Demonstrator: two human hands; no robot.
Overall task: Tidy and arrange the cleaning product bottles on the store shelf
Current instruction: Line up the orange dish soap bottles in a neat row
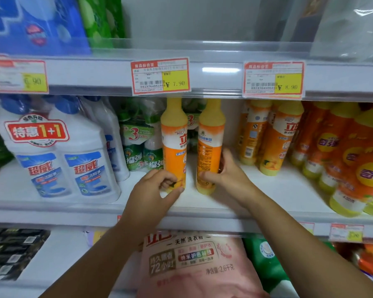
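Two tall orange-and-yellow detergent bottles stand upright side by side in the middle of the white shelf. My left hand grips the base of the left bottle, whose front label faces me. My right hand wraps the lower part of the right bottle, which shows its back label. A narrow gap separates the two bottles.
A white twin-pack of cleaner bottles stands at the left, with green spray bottles behind. More orange bottles crowd the right side. Price tags hang overhead. A pink detergent bag lies on the shelf below.
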